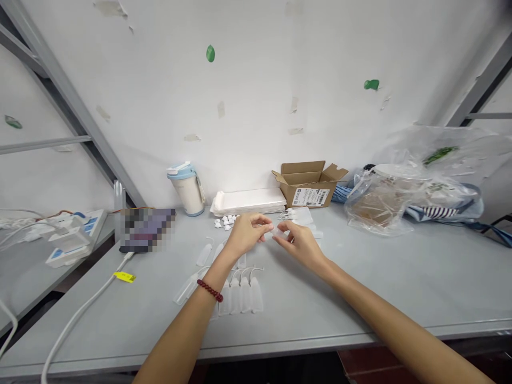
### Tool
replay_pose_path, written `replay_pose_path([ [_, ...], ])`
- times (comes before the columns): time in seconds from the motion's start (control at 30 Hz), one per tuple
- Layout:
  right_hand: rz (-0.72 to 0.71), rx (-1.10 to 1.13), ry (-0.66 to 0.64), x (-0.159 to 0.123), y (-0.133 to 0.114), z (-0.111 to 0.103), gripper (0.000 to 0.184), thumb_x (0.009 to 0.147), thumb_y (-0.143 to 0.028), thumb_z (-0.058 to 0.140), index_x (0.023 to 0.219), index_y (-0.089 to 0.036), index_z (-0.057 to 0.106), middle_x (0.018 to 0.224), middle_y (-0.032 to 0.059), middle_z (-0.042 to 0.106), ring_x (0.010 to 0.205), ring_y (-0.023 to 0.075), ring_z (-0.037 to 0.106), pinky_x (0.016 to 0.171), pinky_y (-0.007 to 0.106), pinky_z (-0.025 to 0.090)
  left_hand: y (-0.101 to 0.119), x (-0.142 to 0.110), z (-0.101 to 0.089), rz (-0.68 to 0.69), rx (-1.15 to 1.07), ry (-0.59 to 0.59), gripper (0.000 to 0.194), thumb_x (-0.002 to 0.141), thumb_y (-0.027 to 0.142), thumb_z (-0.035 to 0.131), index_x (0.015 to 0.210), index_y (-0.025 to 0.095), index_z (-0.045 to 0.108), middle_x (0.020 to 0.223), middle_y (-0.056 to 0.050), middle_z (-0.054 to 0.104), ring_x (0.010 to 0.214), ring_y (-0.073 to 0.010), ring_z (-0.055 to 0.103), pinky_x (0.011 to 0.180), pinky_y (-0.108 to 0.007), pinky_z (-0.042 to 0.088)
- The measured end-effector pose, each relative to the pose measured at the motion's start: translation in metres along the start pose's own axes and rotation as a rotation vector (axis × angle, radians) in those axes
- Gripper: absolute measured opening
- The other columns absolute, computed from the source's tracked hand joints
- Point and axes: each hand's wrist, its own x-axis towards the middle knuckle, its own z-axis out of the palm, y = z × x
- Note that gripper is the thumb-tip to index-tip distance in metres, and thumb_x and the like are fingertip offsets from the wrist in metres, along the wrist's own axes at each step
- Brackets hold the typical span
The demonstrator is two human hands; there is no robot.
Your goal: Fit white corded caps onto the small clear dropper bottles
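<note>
My right hand (301, 244) pinches a small translucent plastic bottle (279, 233) between thumb and fingers. My left hand (248, 233), with a red bead bracelet on its wrist, meets the bottle's left end with closed fingertips; whatever they grip there is too small to make out. Below and left of the hands, several translucent bottles with thin curved spouts (245, 296) lie in rows, partly covered by my left forearm. Small white caps (226, 221) are scattered behind my left hand. Behind my right hand lie more translucent pieces (301, 215) and thin metallic-looking bits.
At the back stand a blue-lidded tumbler (188, 191), a stack of white trays or envelopes (252, 201) and an open cardboard box (307, 186). A plastic bag (380, 205) and blue fabric lie right. Left are a phone-like device (160, 226), its white cable (86, 304) and power strips (76, 242).
</note>
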Motion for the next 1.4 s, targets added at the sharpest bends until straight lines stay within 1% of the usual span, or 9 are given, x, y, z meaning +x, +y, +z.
replay_pose_path([
  [0.2, -0.027, -0.005, -0.023, -0.003, -0.007, -0.001, 0.018, 0.082, -0.034, 0.05, 0.087, -0.018, 0.056, 0.076, 0.0032, 0.064, 0.049, 0.0107, 0.049, 0.05, 0.024, 0.037, -0.003, 0.002, 0.001, -0.018, -0.067, -0.009, 0.014, 0.07, 0.022, 0.065, 0.079, 0.012, 0.063, 0.052, 0.003, 0.055, 0.045, -0.0084, 0.052, 0.047, -0.021, 0.043],
  [0.33, -0.06, -0.056, -0.017, -0.005, -0.007, -0.001, 0.017, 0.083, -0.031, 0.049, 0.087, -0.017, 0.058, 0.076, 0.0042, 0.065, 0.049, 0.0111, 0.049, 0.053, 0.025, 0.037, -0.003, 0.001, 0.001, 0.023, -0.045, -0.002, 0.017, 0.07, 0.02, 0.065, 0.085, 0.012, 0.061, 0.057, 0.004, 0.054, 0.044, -0.0065, 0.05, 0.047, -0.02, 0.042],
  [0.53, -0.1, -0.081, 0.016, -0.005, -0.004, -0.001, 0.02, 0.082, -0.031, 0.051, 0.091, -0.016, 0.062, 0.079, 0.0058, 0.064, 0.053, 0.0121, 0.049, 0.056, 0.025, 0.038, -0.005, 0.002, 0.0, 0.015, -0.022, -0.014, 0.019, 0.07, 0.024, 0.066, 0.082, 0.013, 0.059, 0.064, 0.002, 0.056, 0.045, -0.006, 0.05, 0.047, -0.021, 0.041],
  [0.63, -0.055, 0.026, -0.012, -0.005, -0.01, -0.005, 0.02, 0.08, -0.031, 0.053, 0.088, -0.016, 0.064, 0.076, 0.0038, 0.064, 0.05, 0.0102, 0.046, 0.053, 0.024, 0.037, -0.006, 0.002, -0.004, 0.033, -0.055, -0.067, 0.023, 0.069, 0.025, 0.067, 0.087, 0.013, 0.059, 0.067, 0.002, 0.057, 0.047, -0.0062, 0.051, 0.049, -0.021, 0.042],
  [0.8, 0.15, 0.319, -0.162, -0.002, -0.024, -0.018, 0.023, 0.075, -0.036, 0.06, 0.082, -0.015, 0.068, 0.061, -0.0011, 0.057, 0.046, 0.0076, 0.037, 0.046, 0.023, 0.032, -0.003, 0.001, -0.011, 0.07, -0.119, -0.138, 0.027, 0.069, 0.025, 0.068, 0.092, 0.014, 0.059, 0.07, 0.001, 0.058, 0.053, -0.0067, 0.051, 0.053, -0.021, 0.043],
  [0.9, 0.233, 0.448, -0.226, -0.001, -0.026, -0.022, 0.027, 0.073, -0.038, 0.063, 0.082, -0.014, 0.07, 0.057, -0.0014, 0.055, 0.048, 0.0084, 0.039, 0.046, 0.023, 0.031, -0.002, 0.0, -0.013, 0.081, -0.131, -0.156, 0.027, 0.069, 0.026, 0.069, 0.09, 0.014, 0.059, 0.072, 0.001, 0.058, 0.054, -0.0067, 0.051, 0.054, -0.022, 0.043],
  [1.03, 0.214, 0.469, -0.156, 0.0, -0.02, -0.017, 0.026, 0.069, -0.038, 0.066, 0.079, -0.014, 0.07, 0.067, 0.0015, 0.062, 0.053, 0.0097, 0.044, 0.05, 0.024, 0.033, -0.002, 0.001, -0.01, 0.083, -0.059, -0.122, 0.019, 0.069, 0.028, 0.068, 0.077, 0.014, 0.058, 0.07, 0.0, 0.058, 0.054, -0.0068, 0.049, 0.051, -0.021, 0.042],
  [1.2, 0.216, 0.371, -0.054, 0.0, -0.017, -0.012, 0.023, 0.066, -0.037, 0.07, 0.073, -0.015, 0.068, 0.063, -0.0003, 0.06, 0.049, 0.0077, 0.038, 0.048, 0.024, 0.029, -0.007, 0.002, -0.005, 0.047, 0.005, -0.054, 0.022, 0.07, 0.032, 0.067, 0.074, 0.014, 0.056, 0.064, -0.001, 0.059, 0.049, -0.0072, 0.046, 0.046, -0.021, 0.039],
  [1.4, 0.324, 0.638, -0.166, 0.001, -0.021, -0.019, 0.032, 0.066, -0.045, 0.07, 0.073, -0.014, 0.067, 0.069, 0.0049, 0.068, 0.047, 0.0071, 0.038, 0.045, 0.024, 0.028, -0.004, 0.002, -0.012, 0.058, -0.064, -0.096, 0.03, 0.066, 0.031, 0.072, 0.084, 0.016, 0.052, 0.073, 0.0, 0.063, 0.053, -0.0065, 0.047, 0.046, -0.018, 0.035],
])
